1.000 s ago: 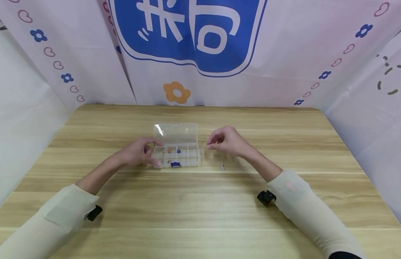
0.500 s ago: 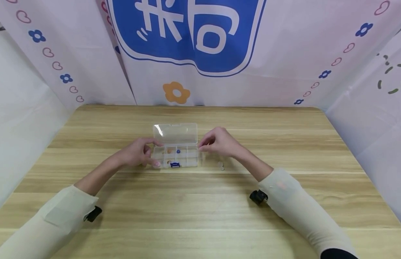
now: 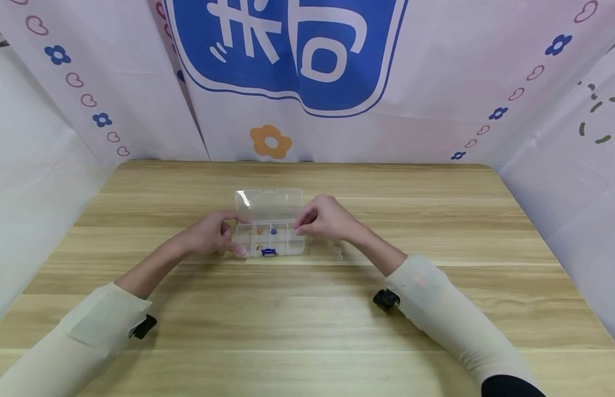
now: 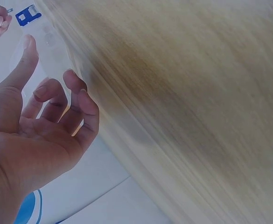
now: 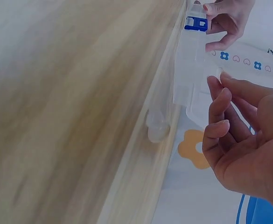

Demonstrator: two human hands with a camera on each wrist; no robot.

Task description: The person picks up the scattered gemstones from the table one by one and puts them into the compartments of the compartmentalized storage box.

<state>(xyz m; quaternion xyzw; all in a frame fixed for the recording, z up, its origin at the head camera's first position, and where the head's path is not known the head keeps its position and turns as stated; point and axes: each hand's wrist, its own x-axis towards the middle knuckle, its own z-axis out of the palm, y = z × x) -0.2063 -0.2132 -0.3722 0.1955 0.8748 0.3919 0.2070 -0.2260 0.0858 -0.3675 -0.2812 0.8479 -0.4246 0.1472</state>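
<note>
A clear plastic compartment box with a blue latch stands with its lid raised. My left hand holds the box's left end, thumb at the front corner and index finger at the back corner. Over the right-hand back compartment, my right hand pinches a small whitish translucent piece between thumb and index finger. Inside the box are a small blue piece and a few orange ones, among them an orange piece at the back.
Several small clear round pieces lie on the wooden table, to the right of the box. A white printed cloth hangs along the table's back edge.
My right hand has moved left, from beside the box to over its right-hand compartments. The left hand and the box have stayed in place.
</note>
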